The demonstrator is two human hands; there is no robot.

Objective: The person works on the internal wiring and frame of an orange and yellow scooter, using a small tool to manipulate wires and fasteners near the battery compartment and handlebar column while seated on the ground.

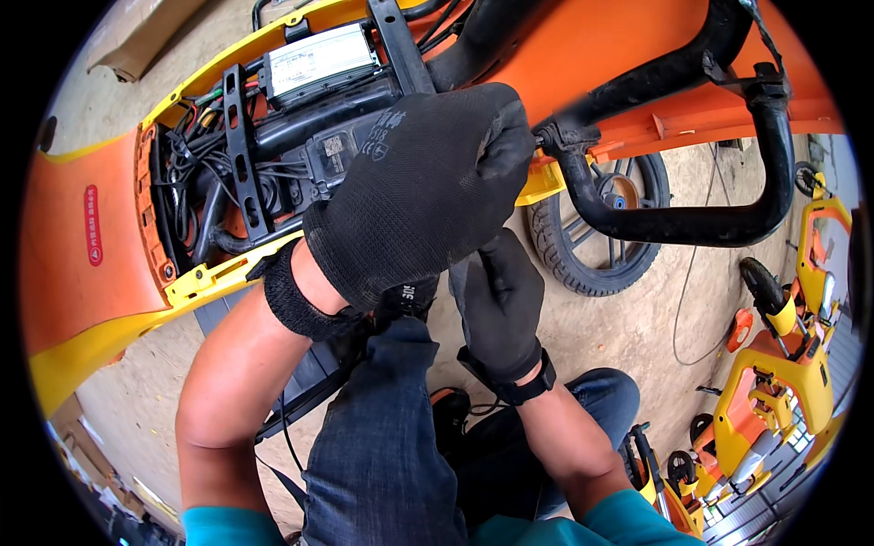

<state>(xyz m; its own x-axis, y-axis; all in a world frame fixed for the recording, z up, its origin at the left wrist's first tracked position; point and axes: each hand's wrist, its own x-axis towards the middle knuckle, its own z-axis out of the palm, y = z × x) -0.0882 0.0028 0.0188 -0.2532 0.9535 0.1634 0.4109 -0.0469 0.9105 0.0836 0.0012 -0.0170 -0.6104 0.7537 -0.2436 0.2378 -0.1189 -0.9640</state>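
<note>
My left hand [423,187], in a black knit glove, is closed with its fingers curled at the end of a black tubular bar [678,223]. A thin metal piece shows between those fingers and the bar's clamp [569,138]; its kind is hidden. Just below, my right hand [503,314], gloved too, is closed with the thumb bent in; the left hand covers part of it, and what it grips cannot be made out. Both are beside an orange and yellow scooter body [86,237], whose open bay holds black cables [196,159] and a silver control box [320,64].
A spoked wheel with a black tyre [601,282] is beyond my hands. More yellow and orange scooters [774,391] stand at the right. A thin cable [683,318] runs over the concrete floor. A cardboard piece [141,41] lies at the far left.
</note>
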